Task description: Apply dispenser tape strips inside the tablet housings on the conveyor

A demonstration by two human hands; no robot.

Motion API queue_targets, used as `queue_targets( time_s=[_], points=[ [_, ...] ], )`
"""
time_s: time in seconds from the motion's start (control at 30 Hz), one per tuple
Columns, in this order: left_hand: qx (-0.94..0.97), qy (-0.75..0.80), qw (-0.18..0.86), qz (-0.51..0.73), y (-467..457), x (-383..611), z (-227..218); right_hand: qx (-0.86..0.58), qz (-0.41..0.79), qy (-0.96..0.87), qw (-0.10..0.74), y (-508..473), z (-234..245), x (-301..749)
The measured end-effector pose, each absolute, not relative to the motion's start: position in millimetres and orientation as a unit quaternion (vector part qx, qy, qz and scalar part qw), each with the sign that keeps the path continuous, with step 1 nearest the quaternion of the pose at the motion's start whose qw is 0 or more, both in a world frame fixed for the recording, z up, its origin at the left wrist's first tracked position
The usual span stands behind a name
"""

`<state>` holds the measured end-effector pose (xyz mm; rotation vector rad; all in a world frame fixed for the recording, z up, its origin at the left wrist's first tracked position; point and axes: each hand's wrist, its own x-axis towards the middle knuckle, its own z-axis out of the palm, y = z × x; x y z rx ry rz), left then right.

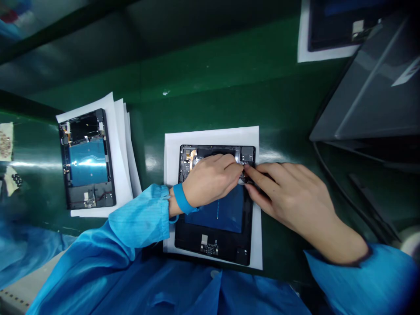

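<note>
An opened tablet point(213, 238) lies on white paper in front of me, its inner parts and blue battery point(229, 214) exposed. My left hand point(215, 180), with a blue wrist strap point(183, 199), reaches across its upper half, fingers curled and closed near the upper right corner. From the right side, my right hand point(292, 192) brings its thumb and index finger together at that same spot. The fingertips of both hands nearly meet there. Whatever lies between them is too small and too covered to make out. A small circuit board point(209, 249) shows at the tablet's lower end.
Another opened tablet point(88, 162) rests on a stack of white sheets point(126, 175) to the left. At the upper right is a third tablet point(331, 37) on paper, beside a large grey panel point(377, 87). A dark cable point(331, 175) runs along the green table point(210, 100).
</note>
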<state>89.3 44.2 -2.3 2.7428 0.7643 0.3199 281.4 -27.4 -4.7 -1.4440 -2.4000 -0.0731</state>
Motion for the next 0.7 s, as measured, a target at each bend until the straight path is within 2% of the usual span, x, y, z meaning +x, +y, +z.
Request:
queue_targets(
  time_s=[0.7],
  points=[
    [0.945, 0.266, 0.151, 0.119, 48.1, 91.9, -3.4, -0.515, -0.015, -0.840, 0.168, -24.0, -3.5, 280.9]
  ],
)
